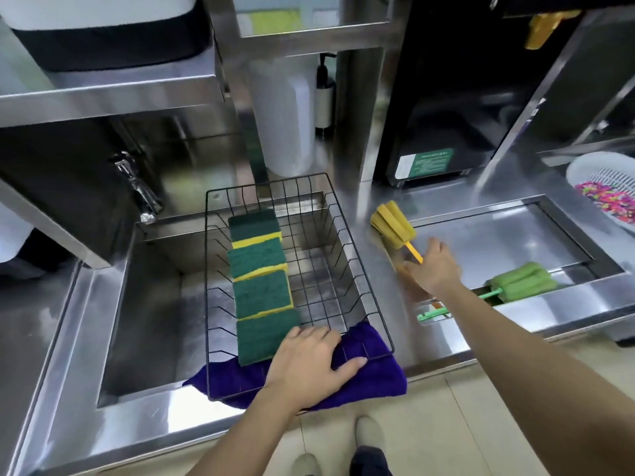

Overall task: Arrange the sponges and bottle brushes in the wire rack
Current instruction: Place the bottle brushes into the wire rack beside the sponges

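While four sponges (262, 283) sit in a row inside the wire rack (347, 235), the right hand (433, 266) reaches for the yellow bottle brush (395, 225).

Right-hand fingers (410, 268) are loosely spread over the brush's yellow handle on the tabletop (378, 297) just right of the rack; whether they have gripped it yet is unclear from the blur. Left hand (309, 362) lies flat and open on the rack's front rim and purple cloth (378, 376), gripping nothing. Green bottle brush (515, 283) lies further right. Best approach, judging from here: pinch the handle firmly, keep steadying the rack, lay the brush alongside the sponges in the free right half.
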A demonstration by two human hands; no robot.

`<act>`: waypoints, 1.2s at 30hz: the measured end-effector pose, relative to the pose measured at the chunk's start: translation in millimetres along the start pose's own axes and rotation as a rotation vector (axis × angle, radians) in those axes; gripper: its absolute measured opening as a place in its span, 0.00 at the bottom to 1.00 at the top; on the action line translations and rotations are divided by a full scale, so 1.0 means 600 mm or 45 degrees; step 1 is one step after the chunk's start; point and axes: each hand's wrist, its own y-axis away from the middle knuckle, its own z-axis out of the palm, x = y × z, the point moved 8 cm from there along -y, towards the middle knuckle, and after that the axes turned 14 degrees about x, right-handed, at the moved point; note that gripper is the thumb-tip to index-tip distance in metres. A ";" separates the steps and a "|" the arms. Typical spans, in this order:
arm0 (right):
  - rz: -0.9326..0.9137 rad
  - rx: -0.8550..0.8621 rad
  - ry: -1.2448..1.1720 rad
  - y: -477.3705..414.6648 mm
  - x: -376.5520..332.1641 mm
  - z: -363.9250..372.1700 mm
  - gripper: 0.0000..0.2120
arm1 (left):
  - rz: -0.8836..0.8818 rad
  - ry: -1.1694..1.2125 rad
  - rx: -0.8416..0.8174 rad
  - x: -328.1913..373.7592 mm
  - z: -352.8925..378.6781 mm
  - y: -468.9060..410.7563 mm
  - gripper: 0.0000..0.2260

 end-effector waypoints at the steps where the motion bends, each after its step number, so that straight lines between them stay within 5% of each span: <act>1: 0.006 -0.014 0.007 0.007 0.007 0.003 0.28 | -0.004 -0.001 -0.006 0.000 0.000 0.000 0.29; 7: -0.032 -0.058 -0.046 0.031 0.010 -0.001 0.05 | -0.009 -0.022 -0.006 0.002 -0.003 0.005 0.26; 14: -0.092 0.106 -0.527 0.025 -0.059 -0.067 0.06 | -0.004 -0.024 -0.007 0.003 -0.006 0.005 0.26; 21: -0.165 -0.084 -1.012 0.067 -0.200 -0.077 0.09 | 0.040 0.003 0.053 0.005 -0.008 0.004 0.32; 36: -0.567 -0.405 -0.142 0.185 -0.254 0.112 0.18 | 0.050 0.029 0.140 0.002 -0.005 0.004 0.31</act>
